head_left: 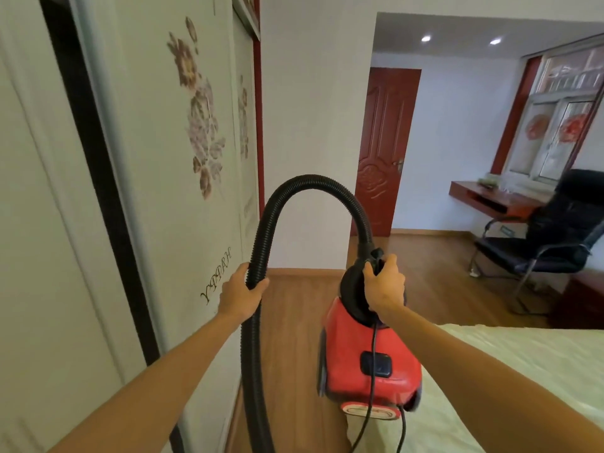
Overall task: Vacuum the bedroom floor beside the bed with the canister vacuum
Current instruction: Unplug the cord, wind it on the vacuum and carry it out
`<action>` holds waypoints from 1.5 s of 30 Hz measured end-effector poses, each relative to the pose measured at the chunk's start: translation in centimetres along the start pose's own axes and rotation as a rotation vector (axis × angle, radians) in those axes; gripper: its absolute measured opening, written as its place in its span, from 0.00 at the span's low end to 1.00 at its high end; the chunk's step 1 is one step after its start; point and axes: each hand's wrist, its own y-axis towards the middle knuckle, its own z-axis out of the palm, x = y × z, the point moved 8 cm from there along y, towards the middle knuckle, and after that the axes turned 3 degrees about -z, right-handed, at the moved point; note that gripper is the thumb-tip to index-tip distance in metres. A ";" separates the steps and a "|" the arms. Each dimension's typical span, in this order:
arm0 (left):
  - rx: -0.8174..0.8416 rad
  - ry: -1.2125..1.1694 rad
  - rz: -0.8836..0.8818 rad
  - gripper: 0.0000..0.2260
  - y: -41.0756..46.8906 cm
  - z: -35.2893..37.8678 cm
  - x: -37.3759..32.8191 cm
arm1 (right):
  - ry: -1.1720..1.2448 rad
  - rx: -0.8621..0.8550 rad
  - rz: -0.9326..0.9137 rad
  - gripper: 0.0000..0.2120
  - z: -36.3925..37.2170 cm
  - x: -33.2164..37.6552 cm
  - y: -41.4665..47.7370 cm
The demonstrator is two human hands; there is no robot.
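Note:
A red canister vacuum hangs in the air over the bed's left edge, front end up. My right hand grips its black handle at the top, where the hose joins. The black ribbed hose arches up from there and comes down on the left. My left hand grips the hose on that side, and the hose runs on down past the bottom of the frame. A black power cord dangles along the canister. The wooden floor lies between wardrobe and bed.
A white wardrobe with flower-print sliding doors lines the left. The bed with a pale cover fills the lower right. Beyond stand a black chair, a red wall-mounted desk, a red door and a dark red cabinet.

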 end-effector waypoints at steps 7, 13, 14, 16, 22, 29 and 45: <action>-0.004 0.031 -0.027 0.23 10.2 4.5 -0.6 | -0.003 0.054 -0.008 0.10 4.7 -1.5 10.8; -0.021 0.058 -0.037 0.25 17.3 7.3 0.4 | -0.026 0.064 -0.034 0.10 8.3 -2.2 18.1; -0.022 0.059 -0.042 0.25 18.4 7.8 0.7 | -0.028 0.067 -0.031 0.10 9.0 -2.3 19.3; -0.023 0.063 -0.044 0.25 20.8 8.7 1.4 | -0.030 0.070 -0.028 0.10 10.5 -2.7 21.8; -0.001 0.048 -0.063 0.24 29.9 12.6 4.5 | -0.028 0.060 -0.022 0.11 15.7 -3.8 29.7; 0.042 -0.001 -0.105 0.25 43.7 18.3 9.3 | -0.066 0.074 0.010 0.10 24.6 -4.4 41.0; 0.047 0.011 -0.137 0.27 67.9 25.8 14.6 | -0.065 0.094 0.034 0.10 40.1 -3.7 61.8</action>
